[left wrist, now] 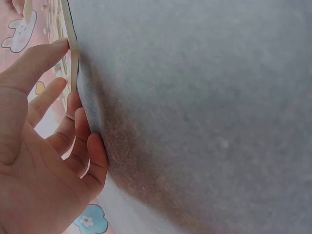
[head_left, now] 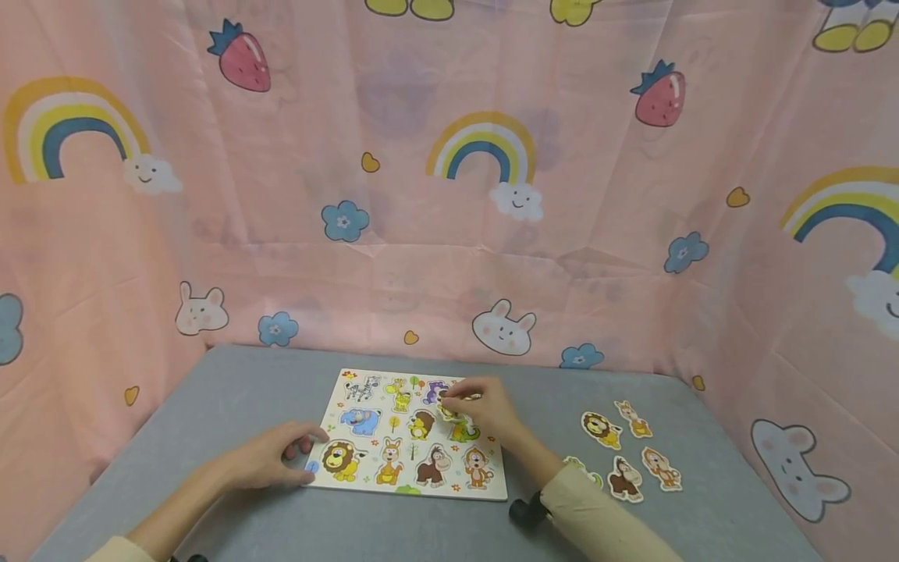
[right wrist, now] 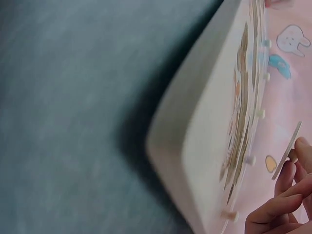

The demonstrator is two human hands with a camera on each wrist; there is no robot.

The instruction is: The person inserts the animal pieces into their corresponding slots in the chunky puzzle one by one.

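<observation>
A beige sleeve (head_left: 604, 511) leads to the right hand (head_left: 488, 404), pinching a piece (right wrist: 287, 149) above the puzzle board (head_left: 492, 488); the relaxed left hand (head_left: 267, 454) touches its left edge.

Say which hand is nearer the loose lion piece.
Right. The right hand is left of the lion piece, over the puzzle board; the left hand is farther left, at the board's edge.
</observation>
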